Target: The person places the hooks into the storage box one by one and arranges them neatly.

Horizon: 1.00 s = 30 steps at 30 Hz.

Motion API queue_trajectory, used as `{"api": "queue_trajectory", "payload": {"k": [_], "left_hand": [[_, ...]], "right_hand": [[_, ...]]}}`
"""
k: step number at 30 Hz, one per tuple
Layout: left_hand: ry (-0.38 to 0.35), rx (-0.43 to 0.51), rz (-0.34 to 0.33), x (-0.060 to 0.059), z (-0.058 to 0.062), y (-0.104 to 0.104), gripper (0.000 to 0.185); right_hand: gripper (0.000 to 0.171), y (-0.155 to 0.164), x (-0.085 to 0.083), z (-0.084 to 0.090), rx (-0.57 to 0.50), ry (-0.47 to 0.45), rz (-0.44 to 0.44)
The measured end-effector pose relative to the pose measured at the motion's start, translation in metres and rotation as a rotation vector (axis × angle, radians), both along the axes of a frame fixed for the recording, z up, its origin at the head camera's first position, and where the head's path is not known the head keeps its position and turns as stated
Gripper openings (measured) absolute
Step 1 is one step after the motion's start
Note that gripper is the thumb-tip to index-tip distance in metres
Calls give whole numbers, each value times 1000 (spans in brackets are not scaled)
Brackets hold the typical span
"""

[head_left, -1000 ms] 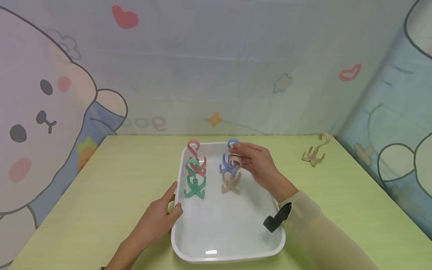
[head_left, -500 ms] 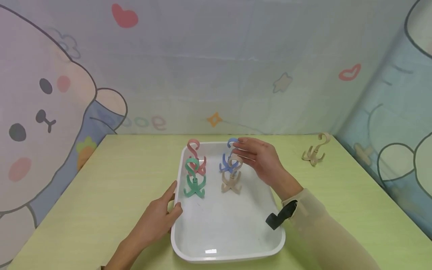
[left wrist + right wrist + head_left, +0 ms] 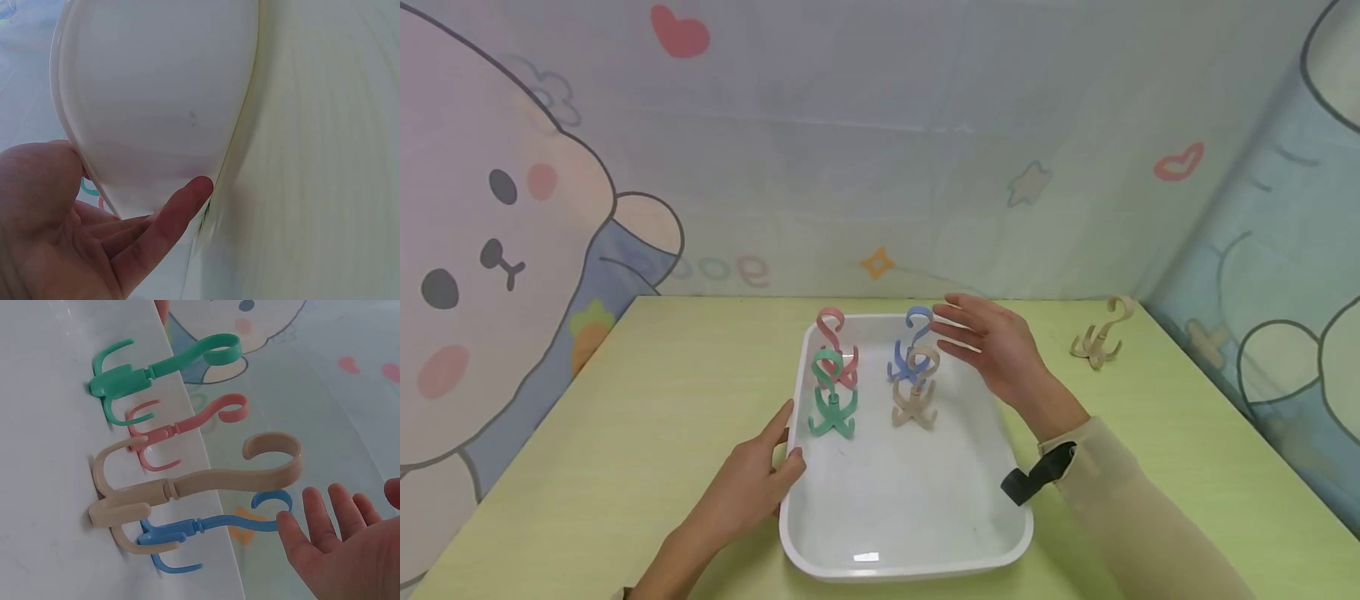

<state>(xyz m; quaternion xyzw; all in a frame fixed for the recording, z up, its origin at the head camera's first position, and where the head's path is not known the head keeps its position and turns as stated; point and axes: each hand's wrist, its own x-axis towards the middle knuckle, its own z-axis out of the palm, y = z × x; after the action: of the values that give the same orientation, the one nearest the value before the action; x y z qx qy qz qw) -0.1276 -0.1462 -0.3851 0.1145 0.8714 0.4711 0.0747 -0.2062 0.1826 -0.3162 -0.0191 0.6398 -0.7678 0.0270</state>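
Observation:
In the head view my left hand [image 3: 747,482] holds the left side of a white tray [image 3: 910,508], its thumb over the rim. The left wrist view shows the fingers [image 3: 164,232] against the tray's outer wall. Standing upright in the tray are a pink hook hanger [image 3: 830,332], a green one in front of it, a blue hook hanger [image 3: 898,367] and a beige hook hanger [image 3: 914,406]. My right hand [image 3: 1000,354] is over the tray's right side, fingers spread and holding nothing. Its fingertips overlap the blue hanger's curl in the right wrist view.
Another beige hook hanger [image 3: 1097,346] stands on the light green table [image 3: 1150,433] at the back right. A cartoon-printed cloth [image 3: 820,150] rises behind the table. A black strap [image 3: 1037,475] is on the right wrist.
My right hand has drawn back to the right from the blue and beige hangers, its fingers spreading. The left hand, the tray and the hangers stay in place.

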Motion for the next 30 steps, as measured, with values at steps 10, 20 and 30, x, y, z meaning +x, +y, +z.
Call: {"api": "queue_trajectory", "payload": {"k": [10, 20, 30], "left_hand": [[-6, 8, 1, 0, -2, -2, 76], [2, 7, -5, -1, 0, 0, 75], [-5, 10, 0, 1, 1, 0, 75]], "right_hand": [[52, 19, 2, 1, -9, 11, -14], [57, 39, 7, 2, -50, 9, -46], [59, 56, 8, -3, -65, 11, -51]]}}
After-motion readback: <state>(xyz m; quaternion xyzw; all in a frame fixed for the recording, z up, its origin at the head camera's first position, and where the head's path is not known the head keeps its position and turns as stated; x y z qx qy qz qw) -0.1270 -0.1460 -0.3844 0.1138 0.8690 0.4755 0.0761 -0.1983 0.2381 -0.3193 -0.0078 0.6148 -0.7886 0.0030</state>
